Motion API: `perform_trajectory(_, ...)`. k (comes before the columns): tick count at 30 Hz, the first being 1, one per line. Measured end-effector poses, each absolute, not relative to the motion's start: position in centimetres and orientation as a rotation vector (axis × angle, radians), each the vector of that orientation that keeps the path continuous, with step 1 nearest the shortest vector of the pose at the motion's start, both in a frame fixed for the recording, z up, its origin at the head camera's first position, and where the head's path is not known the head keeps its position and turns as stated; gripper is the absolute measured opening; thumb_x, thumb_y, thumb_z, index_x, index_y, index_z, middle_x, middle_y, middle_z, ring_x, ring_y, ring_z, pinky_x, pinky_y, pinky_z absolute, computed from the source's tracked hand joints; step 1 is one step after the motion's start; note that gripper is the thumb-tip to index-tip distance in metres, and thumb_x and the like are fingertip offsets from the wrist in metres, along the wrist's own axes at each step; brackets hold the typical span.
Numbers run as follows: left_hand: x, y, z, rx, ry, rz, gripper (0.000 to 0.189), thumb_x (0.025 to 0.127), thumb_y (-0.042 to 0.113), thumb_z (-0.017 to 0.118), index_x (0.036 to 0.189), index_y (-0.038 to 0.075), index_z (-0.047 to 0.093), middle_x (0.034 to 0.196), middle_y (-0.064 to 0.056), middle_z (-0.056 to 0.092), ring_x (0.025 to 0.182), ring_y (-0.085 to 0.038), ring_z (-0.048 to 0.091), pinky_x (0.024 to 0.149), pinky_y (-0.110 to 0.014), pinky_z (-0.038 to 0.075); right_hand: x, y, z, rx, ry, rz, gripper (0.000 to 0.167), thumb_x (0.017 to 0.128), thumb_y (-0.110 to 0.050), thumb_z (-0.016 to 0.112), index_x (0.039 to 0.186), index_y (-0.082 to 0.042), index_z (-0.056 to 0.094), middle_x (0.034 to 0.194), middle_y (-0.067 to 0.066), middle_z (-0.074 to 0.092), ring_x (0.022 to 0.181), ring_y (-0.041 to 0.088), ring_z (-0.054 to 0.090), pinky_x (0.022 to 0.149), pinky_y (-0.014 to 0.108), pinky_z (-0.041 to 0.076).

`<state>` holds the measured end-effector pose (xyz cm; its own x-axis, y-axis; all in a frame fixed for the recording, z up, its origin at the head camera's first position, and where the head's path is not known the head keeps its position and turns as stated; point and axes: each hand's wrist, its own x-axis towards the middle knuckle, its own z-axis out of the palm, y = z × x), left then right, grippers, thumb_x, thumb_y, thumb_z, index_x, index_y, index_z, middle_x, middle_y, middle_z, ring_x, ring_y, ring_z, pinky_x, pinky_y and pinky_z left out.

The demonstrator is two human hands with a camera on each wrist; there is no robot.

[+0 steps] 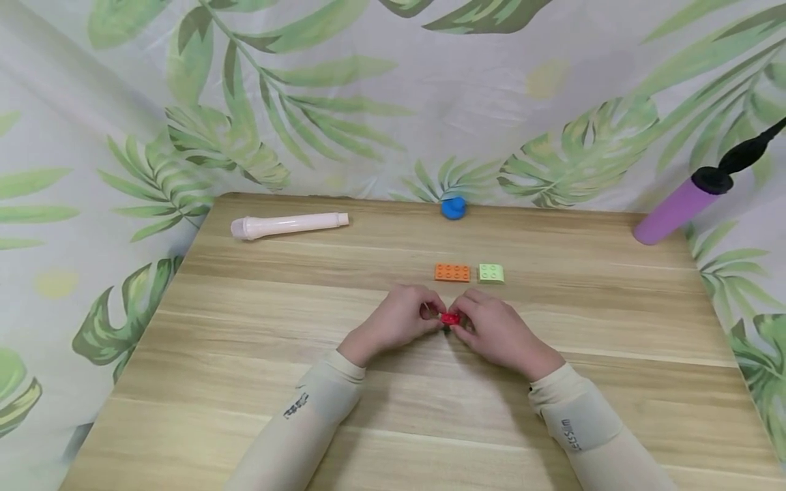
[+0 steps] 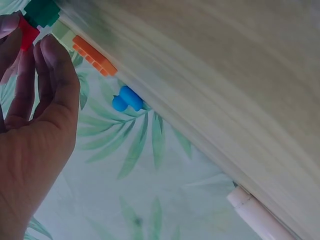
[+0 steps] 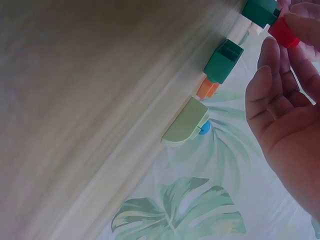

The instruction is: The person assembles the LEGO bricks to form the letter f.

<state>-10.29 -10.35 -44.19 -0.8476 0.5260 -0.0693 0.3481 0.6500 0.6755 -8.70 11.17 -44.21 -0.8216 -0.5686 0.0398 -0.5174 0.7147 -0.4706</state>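
Observation:
A small red toy brick (image 1: 450, 318) is held between the two hands over the middle of the table. My left hand (image 1: 405, 315) pinches it from the left with thumb and fingertips. From the other side my right hand (image 1: 494, 332) grips the red brick (image 3: 284, 33). Against the red brick is a dark green brick (image 3: 261, 12), mostly hidden by the hands in the head view. A second dark green brick (image 3: 223, 61) shows on the table in the right wrist view. Beyond the hands lie an orange brick (image 1: 452, 273) and a light green brick (image 1: 491, 273).
A blue toy piece (image 1: 454, 208) sits at the wooden table's (image 1: 245, 327) back edge. To its left lies a pale pink microphone-shaped object (image 1: 290, 225). A purple cylinder with a black top (image 1: 675, 211) stands at the back right. Leaf-patterned cloth (image 1: 344, 123) hangs behind.

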Motion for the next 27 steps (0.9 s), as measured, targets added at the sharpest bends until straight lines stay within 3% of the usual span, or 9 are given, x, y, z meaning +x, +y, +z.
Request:
perform_trajectory(15,-10.3,-10.0,-44.5,0.694,2.589,0.991,0.006,0.09,0.007,0.08,0.092,0.013,0.078,0.087,0.003,0.075,0.078,-0.006,0.064,0.075,-0.023,0.056,-8.7,11.8,-44.4,-0.856,2.81,-0.69,0.013,0.094,-0.022,0.081,0.102,-0.013,0.077,0.086,-0.007,0.066,0.078,0.007,0.057,0.071,0.031,0.052)
perform_trajectory(23,-10.3,-9.8,-44.5,0.66,2.552,0.996,0.006,0.091,0.008,0.081,0.092,0.012,0.078,0.087,0.003,0.074,0.077,-0.007,0.063,0.073,-0.023,0.055,-10.2,15.0,-44.1,-0.663,2.678,-0.865,0.034,0.097,-0.025,0.079,0.125,-0.009,0.073,0.102,0.0,0.074,0.085,0.011,0.065,0.077,0.036,0.056)
perform_trajectory(27,-10.4,-9.8,-44.3,0.646,2.55,0.993,0.006,0.091,0.009,0.082,0.092,0.012,0.077,0.088,0.003,0.075,0.078,-0.007,0.064,0.074,-0.024,0.055,-11.2,16.4,-44.5,-0.623,2.701,-0.813,0.035,0.099,-0.026,0.077,0.128,-0.007,0.071,0.115,0.006,0.075,0.095,0.017,0.068,0.086,0.044,0.058)
